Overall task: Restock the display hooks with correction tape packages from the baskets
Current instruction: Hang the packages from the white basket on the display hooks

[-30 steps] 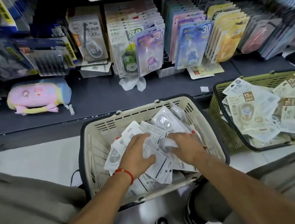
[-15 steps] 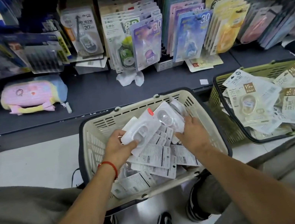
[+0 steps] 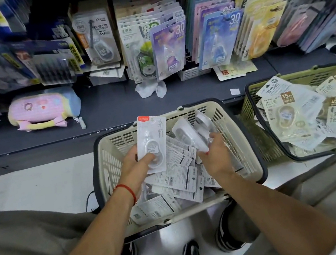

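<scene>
The left hand (image 3: pixel 134 166) holds one white correction tape package (image 3: pixel 151 143) upright over the cream basket (image 3: pixel 242 137), thumb on its front. The right hand (image 3: pixel 215 155) grips a bunch of white packages (image 3: pixel 190 133) in the same basket. A green basket (image 3: pixel 257 134) of more packages sits on the right, near the full display hooks (image 3: pixel 168 29).

Bare shelf ledge (image 3: pixel 115 111) below crowded hooks (image 3: pixel 151 18)
</scene>
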`<state>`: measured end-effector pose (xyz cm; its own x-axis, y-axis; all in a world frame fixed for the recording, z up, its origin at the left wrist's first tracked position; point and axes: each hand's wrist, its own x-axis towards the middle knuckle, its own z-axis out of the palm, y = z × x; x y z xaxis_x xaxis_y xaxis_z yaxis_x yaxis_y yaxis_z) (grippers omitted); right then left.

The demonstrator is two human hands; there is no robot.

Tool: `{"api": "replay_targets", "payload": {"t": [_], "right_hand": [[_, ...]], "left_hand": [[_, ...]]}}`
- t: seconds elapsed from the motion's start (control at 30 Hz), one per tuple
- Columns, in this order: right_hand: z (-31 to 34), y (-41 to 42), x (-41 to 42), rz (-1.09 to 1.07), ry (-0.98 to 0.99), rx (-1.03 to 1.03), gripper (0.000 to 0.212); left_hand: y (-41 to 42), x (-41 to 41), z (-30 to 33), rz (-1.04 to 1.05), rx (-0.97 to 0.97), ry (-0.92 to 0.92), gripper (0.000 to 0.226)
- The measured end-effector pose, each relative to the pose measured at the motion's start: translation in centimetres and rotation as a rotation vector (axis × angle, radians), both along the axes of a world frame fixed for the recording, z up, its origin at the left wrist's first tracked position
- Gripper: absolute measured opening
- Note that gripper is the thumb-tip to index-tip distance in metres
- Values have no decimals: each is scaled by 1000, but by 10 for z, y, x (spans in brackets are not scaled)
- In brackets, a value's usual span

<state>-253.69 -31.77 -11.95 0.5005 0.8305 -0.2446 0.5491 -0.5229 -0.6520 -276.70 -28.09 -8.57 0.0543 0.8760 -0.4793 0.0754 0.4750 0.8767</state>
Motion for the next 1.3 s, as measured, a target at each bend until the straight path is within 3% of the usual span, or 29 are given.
{"api": "replay_targets", "payload": {"t": [0.2,0.37,0.47,0.53,0.63,0.77,0.9,0.97,1.07,1.17,1.3], "right_hand": [[49,9,19,-38,86,160,37],[121,18,43,383,31,178,25],[142,21,41,567,161,87,25],[139,22,27,594,290,95,27],[118,22,6,462,307,162,34],[90,22,-3,375,286,193,35],[63,27,-6,282,271,318,29],[50,38,5,84,97,341,36],[32,50,25,63,-180,120,50],[20,50,30,67,-163,82,31],[37,52,30,-148,-174,272,26]], "left_hand": [[11,-2,15,53,153,112,31],[19,0,31,64,224,100,33],[21,5,39,-35,267,179,30],[15,13,43,-117,197,118,27],[-3,21,41,-240,-48,-139,43],[-23,19,21,-461,-114,-253,67],[-21,18,14,-299,-184,-297,72],[-18,15,13,-198,-183,-261,73],[-18,8,14,-72,-185,-260,67],[-19,6,19,-25,-224,-303,57],[-17,5,24,29,-251,-361,54]]}}
